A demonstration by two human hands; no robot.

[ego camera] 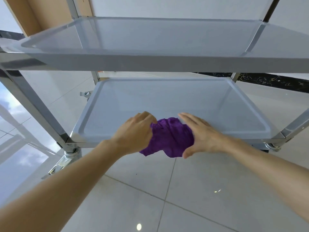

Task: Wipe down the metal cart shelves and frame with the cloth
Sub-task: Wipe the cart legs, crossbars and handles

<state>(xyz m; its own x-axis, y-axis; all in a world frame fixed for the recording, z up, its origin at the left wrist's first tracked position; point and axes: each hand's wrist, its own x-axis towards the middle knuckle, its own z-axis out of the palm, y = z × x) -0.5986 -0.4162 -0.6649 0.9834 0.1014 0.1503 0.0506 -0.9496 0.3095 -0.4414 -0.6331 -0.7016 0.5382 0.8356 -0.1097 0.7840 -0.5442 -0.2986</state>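
Left hand [136, 131] gripping cloth [168, 138], right hand [199, 133] flat.

No text, label or number can be read anywhere here.

The crumpled cloth [170, 136] is a deep violet purple with a fine knitted weave. The lower metal cart shelf [167, 101] is a pale, matte blue-grey, and the upper metal shelf [150, 37] is the same blue-grey, slightly darker. The cart's upright frame posts [33, 104] are mirror-bright silver chrome with dark reflections. The glossy floor tiles [200, 190] are off-white with thin grey grout lines. A skirting strip [270, 81] along the wall is black with pale gold veining. A tan brown panel [50, 10] stands behind the cart.
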